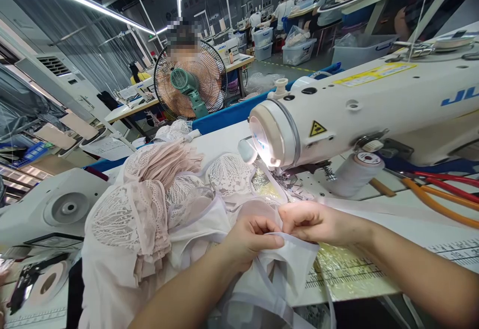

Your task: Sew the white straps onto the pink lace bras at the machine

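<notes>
Both hands meet at a pale bra (295, 259) in front of the sewing machine (318, 114). My left hand (252, 241) is closed, its thumb and fingers pinching the bra's edge. Right beside it, my right hand (310, 221) pinches the same edge with curled fingertips. The bra's lower part hangs over the table's front edge. Behind the hands lies a white lace cup (230, 174), close to the lit needle area. To the left, a pile of pink and white lace bras (130, 219) is heaped up.
A thread cone (357, 171) stands under the machine arm. Orange-handled scissors (441, 204) lie at the right. Ruler markings (348, 269) run along the table front. A fan (190, 79) stands behind, with a second machine (56, 204) at left and people working farther back.
</notes>
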`<state>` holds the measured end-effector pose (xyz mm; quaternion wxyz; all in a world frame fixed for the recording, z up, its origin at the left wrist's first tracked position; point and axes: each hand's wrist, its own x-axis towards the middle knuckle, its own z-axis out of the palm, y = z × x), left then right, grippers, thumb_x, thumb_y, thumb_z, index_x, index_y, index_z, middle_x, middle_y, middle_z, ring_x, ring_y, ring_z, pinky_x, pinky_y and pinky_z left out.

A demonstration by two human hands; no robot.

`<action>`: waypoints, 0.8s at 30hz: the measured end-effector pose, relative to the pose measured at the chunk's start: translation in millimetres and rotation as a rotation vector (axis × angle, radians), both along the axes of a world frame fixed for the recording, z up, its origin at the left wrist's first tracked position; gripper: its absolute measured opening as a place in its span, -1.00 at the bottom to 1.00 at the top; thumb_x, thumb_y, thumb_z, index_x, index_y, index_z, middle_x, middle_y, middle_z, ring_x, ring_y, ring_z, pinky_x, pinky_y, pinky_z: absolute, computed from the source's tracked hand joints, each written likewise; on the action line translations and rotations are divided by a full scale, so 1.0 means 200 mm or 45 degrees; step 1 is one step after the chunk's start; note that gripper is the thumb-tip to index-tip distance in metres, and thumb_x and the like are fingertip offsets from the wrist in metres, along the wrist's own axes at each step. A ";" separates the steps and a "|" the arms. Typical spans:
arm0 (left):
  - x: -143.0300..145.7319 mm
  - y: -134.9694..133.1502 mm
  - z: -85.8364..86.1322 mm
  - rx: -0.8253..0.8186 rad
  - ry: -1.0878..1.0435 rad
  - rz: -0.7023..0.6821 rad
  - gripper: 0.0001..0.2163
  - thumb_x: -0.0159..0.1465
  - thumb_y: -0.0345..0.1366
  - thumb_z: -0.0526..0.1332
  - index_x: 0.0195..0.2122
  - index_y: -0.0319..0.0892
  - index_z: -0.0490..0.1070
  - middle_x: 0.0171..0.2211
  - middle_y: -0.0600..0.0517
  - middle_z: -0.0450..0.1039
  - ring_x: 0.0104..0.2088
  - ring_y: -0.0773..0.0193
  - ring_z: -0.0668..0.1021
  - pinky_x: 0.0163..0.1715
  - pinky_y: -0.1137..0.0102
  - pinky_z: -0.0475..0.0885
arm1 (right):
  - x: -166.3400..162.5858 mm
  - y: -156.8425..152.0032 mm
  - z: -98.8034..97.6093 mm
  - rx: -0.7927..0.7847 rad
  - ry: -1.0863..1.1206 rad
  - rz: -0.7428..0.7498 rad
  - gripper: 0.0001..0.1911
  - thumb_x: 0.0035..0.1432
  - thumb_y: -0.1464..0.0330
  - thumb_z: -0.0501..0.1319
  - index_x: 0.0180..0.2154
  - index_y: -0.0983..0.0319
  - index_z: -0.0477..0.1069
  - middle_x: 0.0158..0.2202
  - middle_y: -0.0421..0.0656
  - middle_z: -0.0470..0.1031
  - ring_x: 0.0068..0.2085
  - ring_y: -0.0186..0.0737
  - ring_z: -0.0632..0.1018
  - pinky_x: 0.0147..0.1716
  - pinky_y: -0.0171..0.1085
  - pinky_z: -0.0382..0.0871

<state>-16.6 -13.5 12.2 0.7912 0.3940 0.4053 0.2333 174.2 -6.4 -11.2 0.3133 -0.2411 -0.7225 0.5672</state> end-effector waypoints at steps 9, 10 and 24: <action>0.01 -0.01 0.00 0.010 0.004 0.036 -0.72 -0.30 -0.29 0.45 -0.60 -0.29 0.43 -0.65 0.09 0.38 -0.61 0.46 0.37 -0.53 0.50 0.22 | -0.01 -0.01 0.03 0.005 -0.048 -0.014 -0.83 0.07 0.35 0.16 -0.48 0.31 0.41 -0.49 -0.22 0.25 -0.46 -0.37 0.32 -0.50 -0.38 0.18; 0.01 -0.01 0.00 0.015 0.005 0.045 -0.72 -0.30 -0.29 0.45 -0.61 -0.29 0.42 -0.65 0.09 0.38 -0.61 0.46 0.37 -0.53 0.50 0.22 | -0.01 -0.01 0.03 0.007 -0.058 -0.022 -0.82 0.07 0.34 0.17 -0.49 0.31 0.40 -0.49 -0.22 0.26 -0.45 -0.37 0.33 -0.49 -0.37 0.19; 0.01 0.00 -0.01 0.006 0.012 0.050 -0.70 -0.29 -0.27 0.46 -0.59 -0.29 0.42 -0.64 0.09 0.38 -0.62 0.45 0.36 -0.55 0.50 0.19 | 0.00 -0.02 0.06 0.086 -0.113 -0.094 -0.88 0.07 0.44 0.14 -0.47 0.32 0.39 -0.46 -0.20 0.31 -0.44 -0.39 0.34 -0.50 -0.41 0.19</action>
